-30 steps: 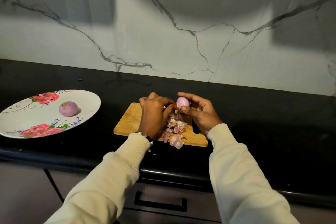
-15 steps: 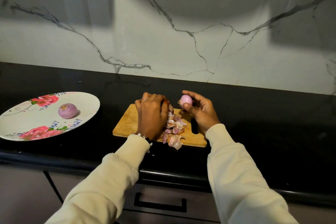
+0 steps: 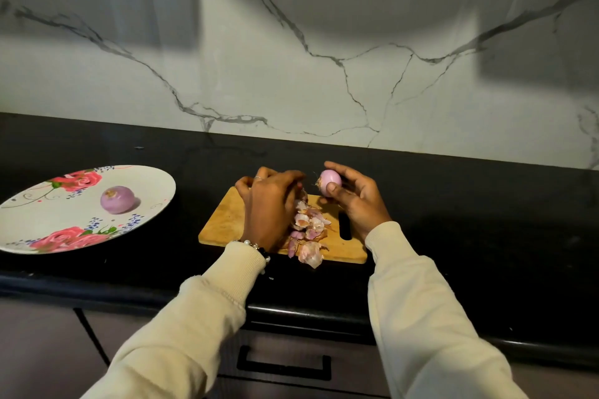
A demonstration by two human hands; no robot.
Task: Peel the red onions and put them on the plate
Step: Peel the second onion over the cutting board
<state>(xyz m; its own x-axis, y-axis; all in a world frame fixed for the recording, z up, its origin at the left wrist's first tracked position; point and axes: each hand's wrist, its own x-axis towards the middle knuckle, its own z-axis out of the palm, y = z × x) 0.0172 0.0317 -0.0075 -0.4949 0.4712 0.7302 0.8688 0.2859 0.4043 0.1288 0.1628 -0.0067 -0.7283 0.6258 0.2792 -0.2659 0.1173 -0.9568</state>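
Gripping peeled onion, right hand; left hand curled, contents unclear.

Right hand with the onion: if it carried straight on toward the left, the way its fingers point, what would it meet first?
Most likely the left hand, just across a small gap from the right hand holding the onion; depth is uncertain.

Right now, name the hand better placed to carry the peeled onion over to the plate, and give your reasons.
Right. The right hand already grips the peeled onion, though the plate lies on the far left. The left hand is nearer but sits over the peels.
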